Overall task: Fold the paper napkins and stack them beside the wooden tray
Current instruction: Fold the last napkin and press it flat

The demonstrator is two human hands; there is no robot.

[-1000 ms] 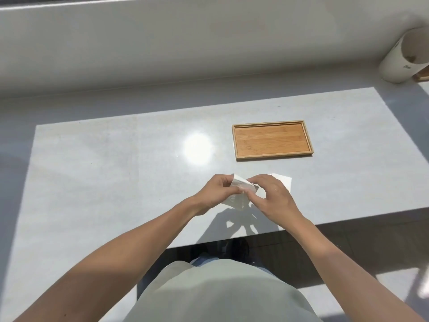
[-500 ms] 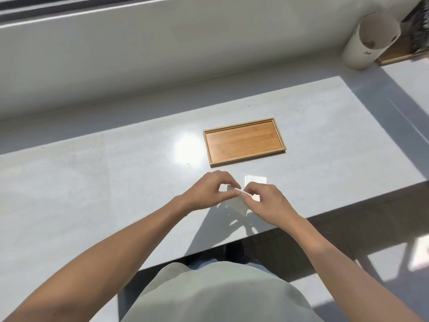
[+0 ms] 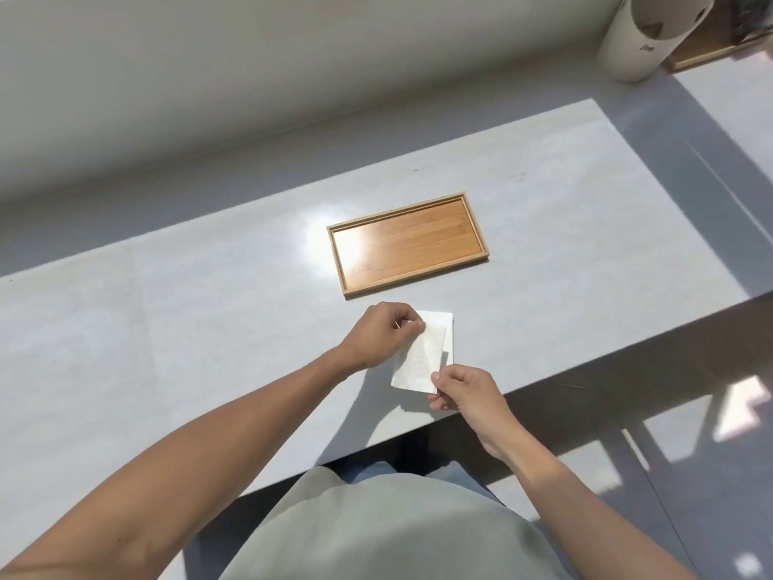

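A white paper napkin (image 3: 418, 362) is stretched out just above the pale table, folded into a long narrow shape. My left hand (image 3: 382, 334) pinches its far upper corner. My right hand (image 3: 464, 391) pinches its near lower corner by the table's front edge. Under it on the table lies another white napkin (image 3: 443, 324), flat, partly covered by the held one. The wooden tray (image 3: 408, 242), shallow and rectangular with nothing in it, sits a short way beyond the napkins.
A white cylindrical container (image 3: 644, 35) stands at the far right against the wall, with a wooden object (image 3: 707, 52) behind it. The table's front edge (image 3: 543, 383) runs diagonally close to my right hand. A bright sun glare lies left of the tray.
My hands have drawn apart, left going up and right coming toward me, and the napkin that was bunched between them is now pulled out long. The view has swung toward the left.
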